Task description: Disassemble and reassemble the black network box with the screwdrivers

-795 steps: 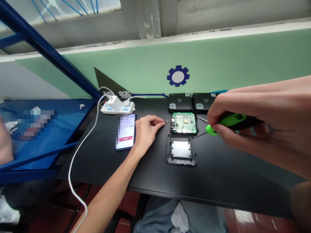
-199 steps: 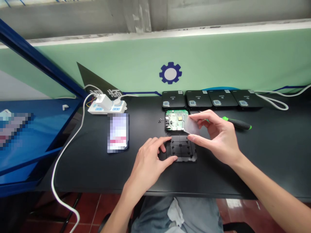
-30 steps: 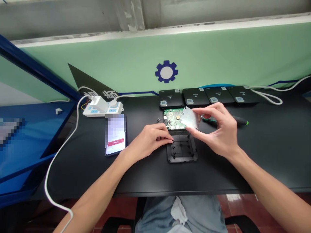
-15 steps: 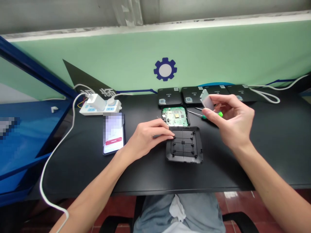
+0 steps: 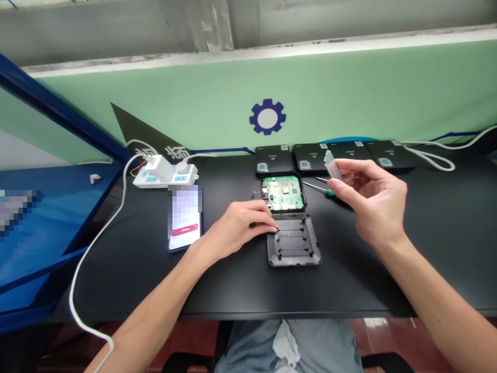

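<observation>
A pale green wall panel runs along the back, topped by a white ledge. Above it stands a dull grey surface, broken by a worn vertical post. The green carries decoration — a navy gear emblem with a pale centre, thin navy lines and, further left, a dark triangle bearing white characters. A matt black counter spans the width, catching a soft sheen. On the left, a slanting blue beam rises over a blue counter. Below lie reddish floor tiles — one patch glaring white — and black chair armrests.
</observation>
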Demonstrator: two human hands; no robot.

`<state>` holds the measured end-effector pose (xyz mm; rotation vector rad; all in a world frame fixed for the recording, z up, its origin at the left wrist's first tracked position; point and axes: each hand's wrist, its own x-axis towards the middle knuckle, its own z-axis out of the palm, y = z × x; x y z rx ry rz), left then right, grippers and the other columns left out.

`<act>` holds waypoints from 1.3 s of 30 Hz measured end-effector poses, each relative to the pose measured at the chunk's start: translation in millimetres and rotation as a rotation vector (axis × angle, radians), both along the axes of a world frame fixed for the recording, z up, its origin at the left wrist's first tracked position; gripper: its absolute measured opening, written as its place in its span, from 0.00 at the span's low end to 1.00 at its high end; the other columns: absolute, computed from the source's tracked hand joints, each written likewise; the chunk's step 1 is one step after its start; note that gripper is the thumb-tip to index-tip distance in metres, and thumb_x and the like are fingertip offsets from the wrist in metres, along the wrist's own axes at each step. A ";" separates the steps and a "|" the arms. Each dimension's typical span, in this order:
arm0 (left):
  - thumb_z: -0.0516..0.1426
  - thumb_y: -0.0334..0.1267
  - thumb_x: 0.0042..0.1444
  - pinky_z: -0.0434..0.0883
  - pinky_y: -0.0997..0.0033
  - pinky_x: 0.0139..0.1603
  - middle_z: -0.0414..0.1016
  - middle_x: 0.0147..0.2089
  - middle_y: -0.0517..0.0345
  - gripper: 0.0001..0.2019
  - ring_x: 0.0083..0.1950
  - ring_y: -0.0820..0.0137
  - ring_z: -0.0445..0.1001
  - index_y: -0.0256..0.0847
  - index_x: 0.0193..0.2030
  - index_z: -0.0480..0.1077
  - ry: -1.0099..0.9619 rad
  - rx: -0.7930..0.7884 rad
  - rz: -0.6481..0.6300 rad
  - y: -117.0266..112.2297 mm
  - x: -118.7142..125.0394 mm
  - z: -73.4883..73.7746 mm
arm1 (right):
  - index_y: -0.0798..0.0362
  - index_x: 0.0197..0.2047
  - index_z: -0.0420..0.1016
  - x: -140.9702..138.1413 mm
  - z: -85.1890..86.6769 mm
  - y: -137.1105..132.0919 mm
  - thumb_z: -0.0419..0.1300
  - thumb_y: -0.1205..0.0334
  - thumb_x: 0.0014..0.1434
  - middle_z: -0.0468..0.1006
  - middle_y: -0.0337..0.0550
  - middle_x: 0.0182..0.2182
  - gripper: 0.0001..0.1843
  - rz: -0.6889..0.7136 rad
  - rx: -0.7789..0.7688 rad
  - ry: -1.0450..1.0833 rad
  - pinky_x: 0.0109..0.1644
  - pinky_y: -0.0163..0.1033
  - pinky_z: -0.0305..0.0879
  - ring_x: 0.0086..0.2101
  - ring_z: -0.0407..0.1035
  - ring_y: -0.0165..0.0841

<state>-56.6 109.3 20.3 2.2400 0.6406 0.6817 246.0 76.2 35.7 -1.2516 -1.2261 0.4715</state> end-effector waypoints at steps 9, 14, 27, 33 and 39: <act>0.66 0.40 0.79 0.77 0.70 0.42 0.85 0.46 0.53 0.10 0.40 0.68 0.82 0.41 0.47 0.90 0.018 -0.007 0.000 1.2 0.7 -1.8 | 0.39 0.47 0.93 -2.8 4.4 -1.5 0.85 0.58 0.53 0.86 0.41 0.42 0.18 0.022 -0.021 0.049 0.44 0.48 0.71 0.37 0.71 0.36; 0.66 0.38 0.78 0.78 0.69 0.43 0.85 0.46 0.52 0.08 0.41 0.67 0.83 0.42 0.48 0.90 0.068 -0.022 0.021 1.3 0.8 0.0 | 0.39 0.49 0.93 -2.0 2.9 -2.2 0.85 0.55 0.54 0.85 0.41 0.43 0.19 0.037 -0.040 0.045 0.46 0.49 0.72 0.38 0.72 0.37; 0.70 0.32 0.74 0.75 0.72 0.43 0.82 0.45 0.55 0.03 0.40 0.70 0.81 0.40 0.49 0.90 0.105 -0.068 0.055 -0.7 1.9 3.1 | 0.38 0.51 0.93 -2.5 3.2 -5.0 0.85 0.53 0.56 0.85 0.42 0.44 0.19 0.070 -0.047 0.036 0.47 0.49 0.73 0.39 0.71 0.37; 0.69 0.32 0.75 0.75 0.71 0.43 0.82 0.46 0.55 0.04 0.40 0.69 0.81 0.40 0.49 0.89 0.097 -0.041 0.031 0.9 0.5 1.5 | 0.38 0.50 0.92 -3.1 3.7 -5.0 0.85 0.55 0.56 0.85 0.41 0.44 0.19 0.076 -0.049 0.034 0.47 0.48 0.73 0.39 0.71 0.37; 0.67 0.32 0.76 0.77 0.71 0.46 0.84 0.47 0.53 0.05 0.44 0.68 0.84 0.40 0.49 0.88 0.043 -0.017 -0.003 -1.3 2.3 5.2 | 0.39 0.50 0.92 -3.0 2.9 -4.3 0.84 0.57 0.56 0.84 0.40 0.42 0.19 0.096 -0.045 0.030 0.46 0.47 0.71 0.39 0.71 0.37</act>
